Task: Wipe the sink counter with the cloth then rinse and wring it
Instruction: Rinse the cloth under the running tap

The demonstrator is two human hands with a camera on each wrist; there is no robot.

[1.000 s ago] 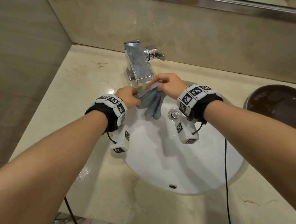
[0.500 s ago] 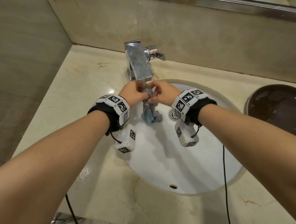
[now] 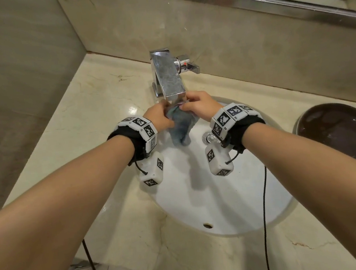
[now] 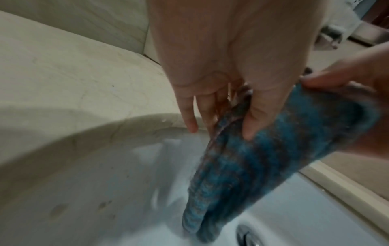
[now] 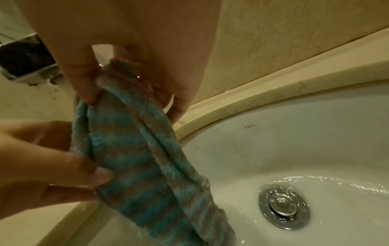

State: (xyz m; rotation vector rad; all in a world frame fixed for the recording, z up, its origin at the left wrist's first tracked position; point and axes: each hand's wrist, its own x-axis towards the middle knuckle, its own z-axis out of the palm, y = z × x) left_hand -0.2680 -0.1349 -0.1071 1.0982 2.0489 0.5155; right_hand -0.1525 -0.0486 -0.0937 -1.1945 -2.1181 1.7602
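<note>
A blue and grey striped cloth (image 3: 180,126) hangs bunched under the spout of the chrome tap (image 3: 167,77), over the white sink basin (image 3: 222,196). My left hand (image 3: 160,117) pinches its left side, thumb (image 4: 255,121) on the cloth (image 4: 252,158). My right hand (image 3: 198,105) pinches the top right edge, thumb (image 5: 84,83) pressed on the cloth (image 5: 136,158). The cloth looks wet and its lower end dangles near the drain (image 5: 284,210). Water runs over the basin floor by the drain.
The cream marble counter (image 3: 96,112) surrounds the basin, with a wall on the left and a backsplash behind. The tap's lever (image 3: 187,65) sticks out to the right. A dark brown dish (image 3: 342,132) sits on the counter at right. Cables hang from both wrists.
Both hands came together under the spout, gathering the cloth from a spread strip into a hanging bunch. They have since shifted the grip slightly on its top.
</note>
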